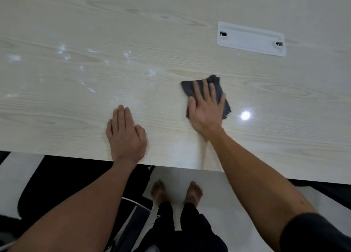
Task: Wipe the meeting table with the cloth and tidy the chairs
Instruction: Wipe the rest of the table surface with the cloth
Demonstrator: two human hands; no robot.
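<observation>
The dark grey cloth [224, 97] lies flat on the pale wood-grain table [171, 33], pinned under the right hand [206, 113], whose fingers [197, 92] are spread apart and pressed flat on it rather than gripping. The left hand [126, 135] rests palm-down on the bare table near its front edge, fingers together, well left of the cloth. Beyond the cloth a white cable-port cover [250, 39] sits flush in the table, and pale smears [62, 50] show to the left.

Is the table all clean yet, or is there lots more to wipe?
Not yet. The right hand is pressing the dark cloth flat on the table, so wiping is under way; the left hand rests near the edge. White smudges still show further left. A black chair sits below the table edge, so chair tidying seems still to come.
</observation>
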